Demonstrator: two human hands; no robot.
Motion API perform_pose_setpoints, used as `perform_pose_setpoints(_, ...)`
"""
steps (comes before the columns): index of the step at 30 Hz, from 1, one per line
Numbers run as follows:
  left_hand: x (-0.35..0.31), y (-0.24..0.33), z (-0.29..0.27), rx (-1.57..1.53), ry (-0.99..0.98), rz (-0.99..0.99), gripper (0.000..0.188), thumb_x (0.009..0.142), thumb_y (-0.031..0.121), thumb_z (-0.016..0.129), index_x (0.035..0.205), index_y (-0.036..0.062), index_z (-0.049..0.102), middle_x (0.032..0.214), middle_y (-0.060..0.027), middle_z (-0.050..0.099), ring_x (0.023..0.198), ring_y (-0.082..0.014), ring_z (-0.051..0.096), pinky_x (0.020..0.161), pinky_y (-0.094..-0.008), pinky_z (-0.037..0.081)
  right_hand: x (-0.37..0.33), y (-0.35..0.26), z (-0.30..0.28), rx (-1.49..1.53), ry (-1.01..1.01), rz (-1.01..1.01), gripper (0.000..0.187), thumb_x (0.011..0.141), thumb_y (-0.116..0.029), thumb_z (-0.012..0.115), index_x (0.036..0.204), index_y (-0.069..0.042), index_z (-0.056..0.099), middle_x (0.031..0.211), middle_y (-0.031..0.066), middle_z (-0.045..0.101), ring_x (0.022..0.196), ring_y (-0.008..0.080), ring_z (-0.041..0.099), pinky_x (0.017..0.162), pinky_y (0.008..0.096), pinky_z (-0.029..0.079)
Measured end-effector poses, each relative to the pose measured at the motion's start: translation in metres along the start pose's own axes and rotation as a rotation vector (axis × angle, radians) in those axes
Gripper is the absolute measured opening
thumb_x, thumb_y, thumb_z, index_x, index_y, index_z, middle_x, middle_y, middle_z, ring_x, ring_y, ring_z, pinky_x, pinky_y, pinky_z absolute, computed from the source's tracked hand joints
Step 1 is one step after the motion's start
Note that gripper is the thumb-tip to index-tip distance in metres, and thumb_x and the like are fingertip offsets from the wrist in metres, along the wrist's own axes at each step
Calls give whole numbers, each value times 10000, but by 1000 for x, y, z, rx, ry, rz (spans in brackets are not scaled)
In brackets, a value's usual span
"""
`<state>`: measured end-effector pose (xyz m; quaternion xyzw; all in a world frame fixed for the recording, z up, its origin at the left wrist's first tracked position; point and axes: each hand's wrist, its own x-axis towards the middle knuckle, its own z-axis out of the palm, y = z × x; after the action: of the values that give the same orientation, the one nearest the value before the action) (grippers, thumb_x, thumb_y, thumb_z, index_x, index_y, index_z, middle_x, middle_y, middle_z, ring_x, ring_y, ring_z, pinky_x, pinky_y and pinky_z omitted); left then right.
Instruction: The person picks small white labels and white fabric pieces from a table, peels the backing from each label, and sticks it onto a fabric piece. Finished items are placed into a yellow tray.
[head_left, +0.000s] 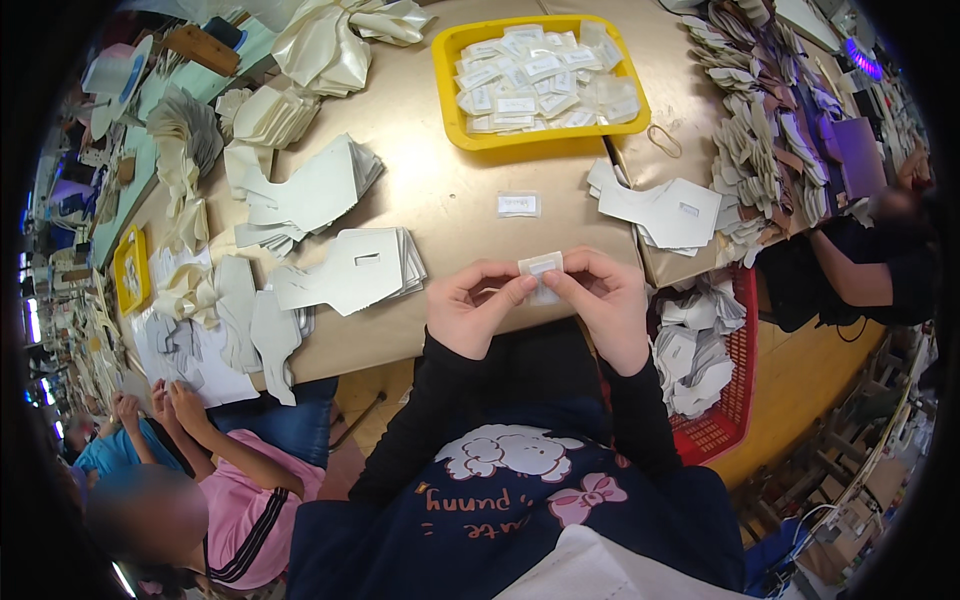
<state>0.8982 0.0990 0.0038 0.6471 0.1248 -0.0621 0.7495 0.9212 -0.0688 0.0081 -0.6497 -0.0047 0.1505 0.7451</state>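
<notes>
Between my two hands, at the table's near edge, is a small pale label (541,264) with a translucent border. My left hand (468,305) pinches its left side between thumb and fingers. On its right side my right hand (608,308) does the same. A similar label (518,204) lies flat on the tan table (430,190) just beyond. Farther back, a yellow plastic tray (447,105) holds a heap of such labels. Left of my hands sits a stack of white cut pieces (345,272), its top piece slotted. Another small stack (672,212) lies to the right.
More cut pieces (310,190) are piled at the left. A red basket (742,380) full of pieces stands below the table's right side, beside a co-worker's arm (850,265). Left, a person in pink (245,500) works. A rubber band (664,140) lies near the tray.
</notes>
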Motion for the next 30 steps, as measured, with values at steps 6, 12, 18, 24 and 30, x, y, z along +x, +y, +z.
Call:
perform_pose_setpoints(6, -1, 3, 1, -91, -37, 22, 135, 852, 5, 728, 948, -65, 665, 856, -93, 690, 769, -136, 652, 708, -246, 529, -5, -3, 2, 47, 3, 10, 89, 893, -39, 683, 921, 45, 683, 864, 55, 654, 814, 104, 634, 757, 244, 497)
perform_pose_setpoints(12, -1, -1, 5, -125, -6, 73, 143, 858, 38, 740, 935, -59, 668, 848, -92, 688, 740, -134, 641, 712, -248, 522, -7, -4, 1, -36, 42, -44, 91, 874, -40, 700, 865, 49, 683, 785, 58, 642, 726, 98, 597, 666, 237, 464)
perform_pose_setpoints(18, -5, -2, 10, -127, 51, 81, 136, 862, 52, 740, 919, -53, 674, 840, -93, 690, 742, -134, 639, 719, -253, 518, -10, -5, 3, -61, 129, -112, 86, 854, -23, 712, 830, 56, 689, 740, 64, 635, 683, 93, 569, 620, 232, 435)
perform_pose_setpoints(24, -4, -6, 18, -194, 46, 85, 109, 883, 38, 717, 942, -41, 669, 865, -55, 670, 809, -110, 621, 757, -242, 491, -11, -6, 4, 78, 151, -68, 76, 868, -5, 696, 892, 67, 693, 788, 44, 639, 735, 85, 591, 670, 224, 457)
perform_pose_setpoints(30, -5, -6, 19, -219, -90, 88, 95, 919, 60, 678, 931, -6, 611, 891, -10, 598, 839, -86, 551, 778, -233, 438, -10, -6, -1, 69, 91, -46, 83, 876, -13, 693, 917, 60, 695, 819, 46, 654, 756, 82, 605, 677, 221, 472)
